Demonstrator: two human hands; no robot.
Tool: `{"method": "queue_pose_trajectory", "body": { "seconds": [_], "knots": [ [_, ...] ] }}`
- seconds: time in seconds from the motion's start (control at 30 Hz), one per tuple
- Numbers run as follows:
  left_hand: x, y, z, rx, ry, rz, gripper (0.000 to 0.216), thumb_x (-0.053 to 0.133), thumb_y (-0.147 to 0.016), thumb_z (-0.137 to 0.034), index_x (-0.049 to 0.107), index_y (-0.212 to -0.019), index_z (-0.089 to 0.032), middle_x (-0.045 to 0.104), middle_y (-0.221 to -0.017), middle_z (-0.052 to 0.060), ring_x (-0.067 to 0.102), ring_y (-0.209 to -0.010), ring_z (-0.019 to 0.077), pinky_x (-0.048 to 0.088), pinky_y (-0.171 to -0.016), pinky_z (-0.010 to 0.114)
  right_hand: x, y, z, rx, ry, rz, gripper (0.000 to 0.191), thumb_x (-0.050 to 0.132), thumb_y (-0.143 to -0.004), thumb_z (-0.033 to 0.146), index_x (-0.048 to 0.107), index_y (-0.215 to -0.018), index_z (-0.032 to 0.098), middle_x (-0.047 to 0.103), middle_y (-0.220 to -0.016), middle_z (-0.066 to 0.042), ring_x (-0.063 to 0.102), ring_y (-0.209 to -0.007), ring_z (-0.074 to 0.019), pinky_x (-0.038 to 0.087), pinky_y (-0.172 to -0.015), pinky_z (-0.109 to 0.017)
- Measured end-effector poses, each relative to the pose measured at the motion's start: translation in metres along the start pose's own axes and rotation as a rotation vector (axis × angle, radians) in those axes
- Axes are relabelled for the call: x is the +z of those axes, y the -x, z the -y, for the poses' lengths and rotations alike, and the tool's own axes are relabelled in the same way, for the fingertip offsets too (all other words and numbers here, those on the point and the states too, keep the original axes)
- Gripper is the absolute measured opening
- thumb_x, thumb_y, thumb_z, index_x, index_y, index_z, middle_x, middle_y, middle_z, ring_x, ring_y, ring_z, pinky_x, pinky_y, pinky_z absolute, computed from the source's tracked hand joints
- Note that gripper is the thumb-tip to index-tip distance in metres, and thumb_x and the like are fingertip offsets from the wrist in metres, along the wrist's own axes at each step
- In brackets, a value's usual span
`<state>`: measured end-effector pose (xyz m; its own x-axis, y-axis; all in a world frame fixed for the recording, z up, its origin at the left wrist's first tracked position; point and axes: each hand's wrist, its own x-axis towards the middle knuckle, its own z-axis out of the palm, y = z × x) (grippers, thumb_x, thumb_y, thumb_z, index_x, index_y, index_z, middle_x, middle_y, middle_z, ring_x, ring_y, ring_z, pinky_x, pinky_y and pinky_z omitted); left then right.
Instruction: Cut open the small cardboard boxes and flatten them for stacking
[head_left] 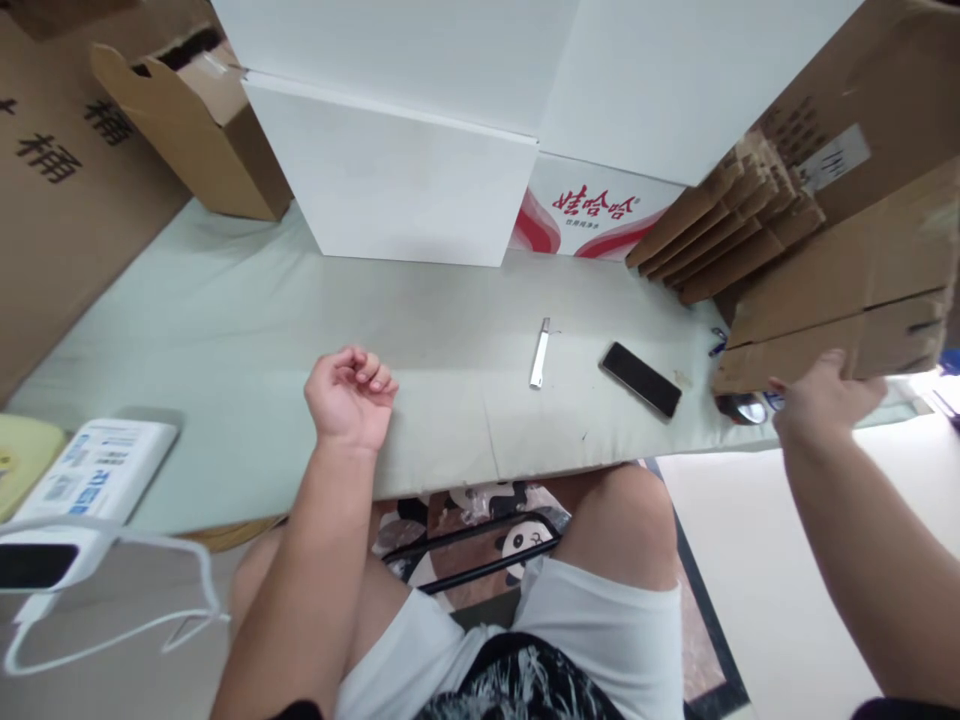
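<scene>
My left hand (349, 398) rests on the pale green table cover (225, 330), palm up, fingers loosely curled with nothing in them. My right hand (821, 395) reaches to the right edge of the table and grips the bottom of a stack of flattened cardboard sheets (840, 300), fingers hidden under it. A white utility knife (539, 353) and a black phone (640, 378) lie on the cover between my hands. A roll of tape (739, 407) sits just left of my right hand, under the cardboard.
A white box (390, 170) stands at the back centre with a red-printed carton (592, 215) behind it. Brown cartons (187, 120) fill the left. A white packet (97, 468) and a bag with handles (112, 600) lie at front left. My knees are below the table edge.
</scene>
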<state>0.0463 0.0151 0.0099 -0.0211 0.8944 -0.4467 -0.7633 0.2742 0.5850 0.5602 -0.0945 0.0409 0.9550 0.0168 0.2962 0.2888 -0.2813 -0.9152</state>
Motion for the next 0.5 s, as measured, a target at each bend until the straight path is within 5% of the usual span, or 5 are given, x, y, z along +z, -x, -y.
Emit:
{"method": "queue_pose_trajectory", "body": {
  "seconds": [0.17,0.3,0.5],
  "knots": [
    [-0.007,-0.001,-0.003,-0.015,0.004,0.017,0.015,0.054,-0.072,-0.021,0.045,-0.06,-0.019,0.03,-0.051,-0.005,0.034,-0.04,0.0077,0.032,-0.041,0.02,0.037,-0.003,0.029,0.113,0.075,-0.046,0.036,0.064,-0.091,0.012,0.057,-0.12,0.031,0.056,-0.146,-0.019,0.075,-0.107,-0.0268,0.067,-0.084,-0.047],
    [-0.01,0.0,-0.006,-0.013,0.0,0.017,0.018,0.058,-0.072,-0.022,0.043,-0.062,-0.02,0.029,-0.052,-0.006,0.035,-0.041,0.0081,0.033,-0.042,0.021,0.061,-0.012,0.045,0.07,0.124,-0.011,0.041,0.055,-0.094,0.004,0.063,-0.125,0.03,0.058,-0.147,-0.016,0.075,-0.109,-0.0192,0.065,-0.08,-0.031],
    [-0.008,0.0,-0.007,-0.006,-0.015,-0.005,0.013,0.054,-0.07,-0.02,0.045,-0.061,-0.018,0.03,-0.052,-0.005,0.034,-0.042,0.008,0.033,-0.042,0.021,0.101,-0.04,0.052,-0.009,0.176,0.022,0.047,0.045,-0.099,0.002,0.056,-0.14,0.02,0.056,-0.147,-0.018,0.074,-0.108,-0.0127,0.065,-0.077,-0.023]
  ]
}}
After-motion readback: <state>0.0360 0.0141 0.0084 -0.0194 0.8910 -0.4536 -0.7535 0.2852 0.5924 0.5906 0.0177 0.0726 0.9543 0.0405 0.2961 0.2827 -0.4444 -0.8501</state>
